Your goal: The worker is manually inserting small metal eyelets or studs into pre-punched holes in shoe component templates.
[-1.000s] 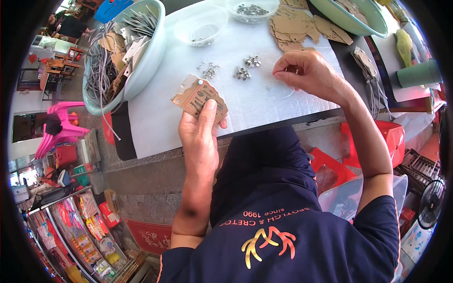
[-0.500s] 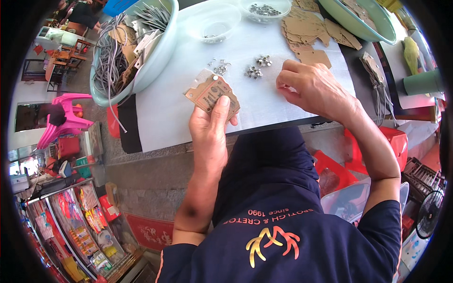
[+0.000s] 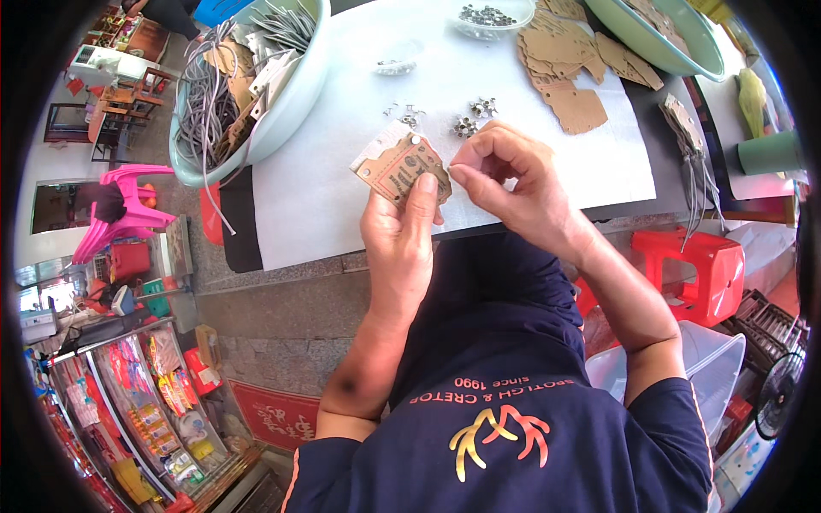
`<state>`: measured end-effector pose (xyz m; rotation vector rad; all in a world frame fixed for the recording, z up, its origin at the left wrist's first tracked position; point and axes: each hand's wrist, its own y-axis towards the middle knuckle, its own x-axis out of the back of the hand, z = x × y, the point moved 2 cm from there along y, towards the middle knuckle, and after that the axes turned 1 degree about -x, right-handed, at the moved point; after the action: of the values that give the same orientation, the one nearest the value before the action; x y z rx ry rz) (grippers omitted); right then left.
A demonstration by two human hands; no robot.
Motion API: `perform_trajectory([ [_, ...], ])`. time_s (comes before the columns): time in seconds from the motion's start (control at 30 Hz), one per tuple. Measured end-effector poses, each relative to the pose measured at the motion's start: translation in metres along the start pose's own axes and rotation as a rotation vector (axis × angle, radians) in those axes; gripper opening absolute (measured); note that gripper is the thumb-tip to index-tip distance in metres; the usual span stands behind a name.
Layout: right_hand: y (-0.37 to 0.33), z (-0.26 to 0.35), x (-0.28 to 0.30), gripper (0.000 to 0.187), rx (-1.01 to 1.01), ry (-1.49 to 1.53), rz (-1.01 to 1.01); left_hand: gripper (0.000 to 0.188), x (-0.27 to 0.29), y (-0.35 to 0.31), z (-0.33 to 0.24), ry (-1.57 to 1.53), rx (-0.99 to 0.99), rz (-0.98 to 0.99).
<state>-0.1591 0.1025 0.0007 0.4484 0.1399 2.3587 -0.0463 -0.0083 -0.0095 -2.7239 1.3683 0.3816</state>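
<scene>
Left hand clasping card, right fingers curled

Left hand points away, thumb pressing down; right hand just beside it, elbow bent, thumb and forefinger pinched!

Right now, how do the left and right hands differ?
Left hand grips a brown printed card, thumb on top; right hand pinches beside it, contents too small to tell. Left hand points away from the body; right hand points leftward. Both are bare.
</scene>
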Motion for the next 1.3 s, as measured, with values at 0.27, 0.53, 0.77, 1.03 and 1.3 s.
perform_trajectory([
  [0.27, -0.004, -0.001, -0.012, 0.008, 0.088, 0.012, -0.122, 0.028, 0.000, -0.004, -0.001, 0.032, -0.025, -0.008],
  [0.53, -0.005, -0.001, -0.010, 0.007, 0.127, 0.045, -0.137, 0.028, -0.008, -0.004, -0.003, -0.016, -0.040, -0.014],
  [0.77, -0.004, -0.005, -0.011, 0.007, 0.130, 0.070, -0.138, 0.026, -0.009, -0.005, -0.003, 0.073, -0.106, -0.011],
  [1.03, -0.006, -0.005, -0.010, 0.007, 0.160, 0.066, -0.156, 0.024, -0.010, -0.006, -0.001, 0.138, -0.114, -0.016],
  [1.3, -0.004, -0.007, -0.010, 0.007, 0.073, 0.143, -0.134, 0.024, -0.009, -0.009, 0.000, 0.136, -0.127, -0.017],
])
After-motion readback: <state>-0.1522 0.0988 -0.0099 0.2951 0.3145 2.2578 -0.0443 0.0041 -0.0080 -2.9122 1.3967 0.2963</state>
